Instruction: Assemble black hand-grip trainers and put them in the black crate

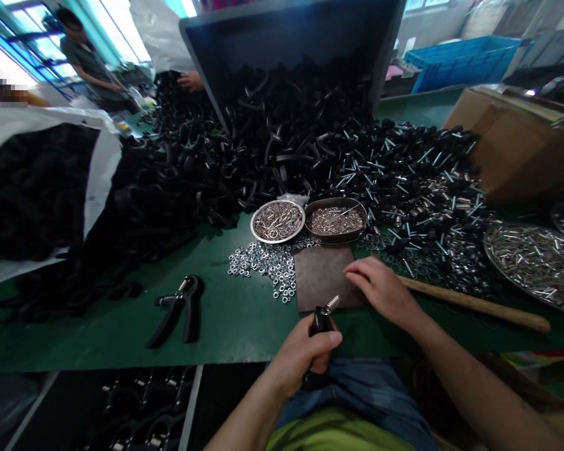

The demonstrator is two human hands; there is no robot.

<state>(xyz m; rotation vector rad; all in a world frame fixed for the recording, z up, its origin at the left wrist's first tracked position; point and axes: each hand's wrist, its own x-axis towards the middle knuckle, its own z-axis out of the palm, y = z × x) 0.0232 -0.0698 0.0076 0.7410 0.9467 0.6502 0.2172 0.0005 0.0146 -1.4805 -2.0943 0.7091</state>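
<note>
My left hand (305, 351) is wrapped round a black hand grip exerciser (320, 321) with a coiled metal spring (331, 304) at its top. Over the right edge of a dark flat plate (320, 275), my right hand (380, 288) has its fingertips pinched together; whatever they hold, if anything, is too small to make out. Another black hand grip exerciser (175, 313) with a spring lies on the green table to the left. Small metal nuts (263, 266) are scattered beside the plate. Behind it stand a round dish (278, 222) and an oval tin (336, 220) of small metal parts.
A wooden handle (479, 304) lies at right, near a large pan of metal pins (538, 263). Black handles spill from a grey bin (286, 37). Bolts with black knobs (404, 169) are heaped beside a cardboard box (521, 141). Another person (91, 66) stands at back left.
</note>
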